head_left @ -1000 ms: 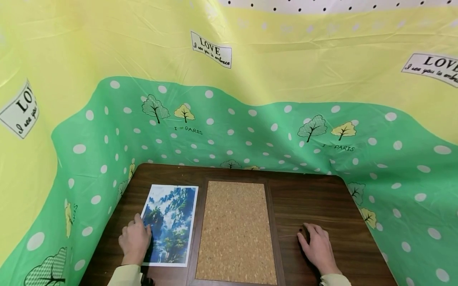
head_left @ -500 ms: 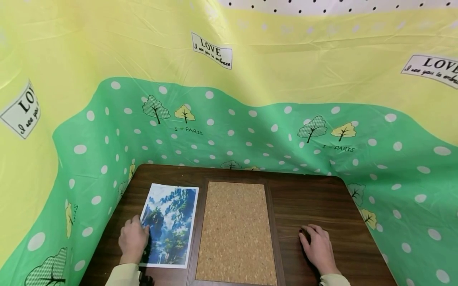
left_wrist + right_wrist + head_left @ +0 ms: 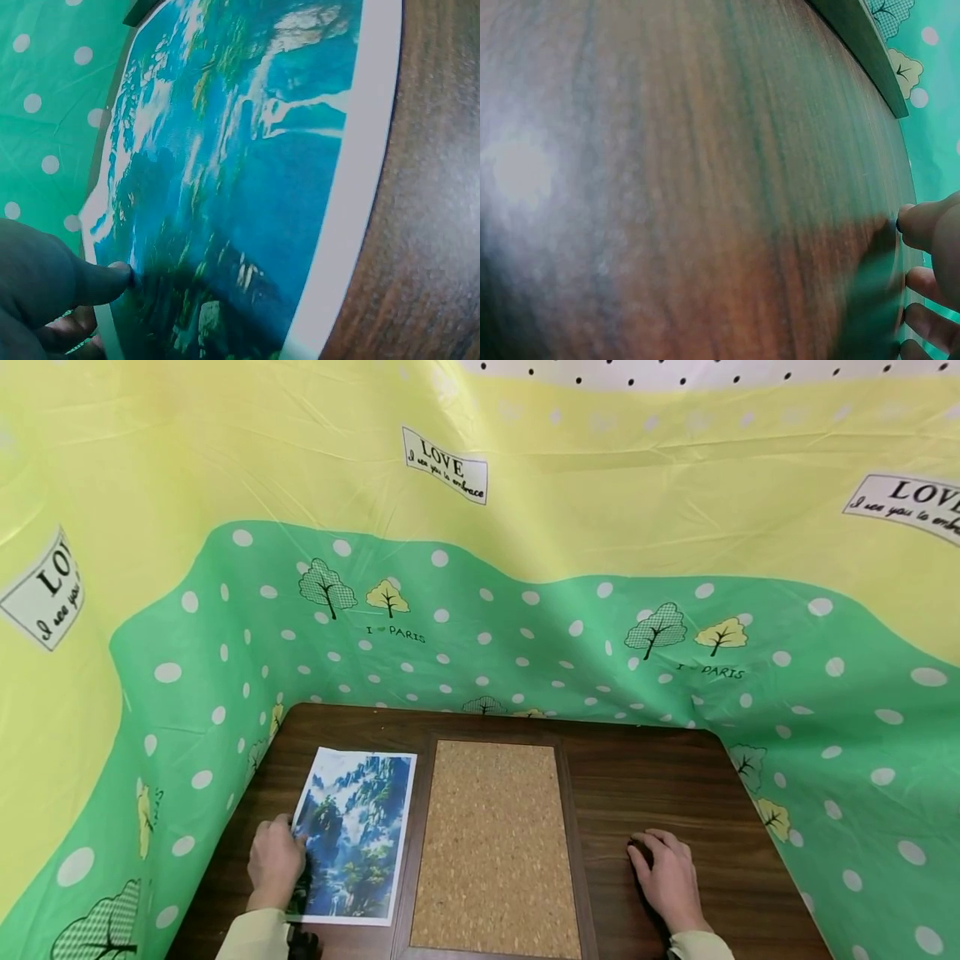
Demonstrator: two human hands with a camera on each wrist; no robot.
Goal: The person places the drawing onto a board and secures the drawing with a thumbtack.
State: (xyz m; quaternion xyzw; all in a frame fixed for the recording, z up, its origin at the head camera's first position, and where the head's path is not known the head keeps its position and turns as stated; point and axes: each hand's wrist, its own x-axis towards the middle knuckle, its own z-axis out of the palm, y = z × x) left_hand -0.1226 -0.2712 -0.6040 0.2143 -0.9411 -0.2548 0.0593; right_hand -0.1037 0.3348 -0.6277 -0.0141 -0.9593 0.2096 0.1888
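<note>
So the landscape print [image 3: 358, 839] lay just left of the cork board [image 3: 495, 847], its long axis roughly lined up with the board's. The left grip [image 3: 277, 862] was way nearer, pinching the edge farthest from the board, thumb on the printed face. Right grip [image 3: 670, 881] rested on the worktop [image 3: 637, 777] right of the board, fingers loosely bent, nothing visibly held.
</note>
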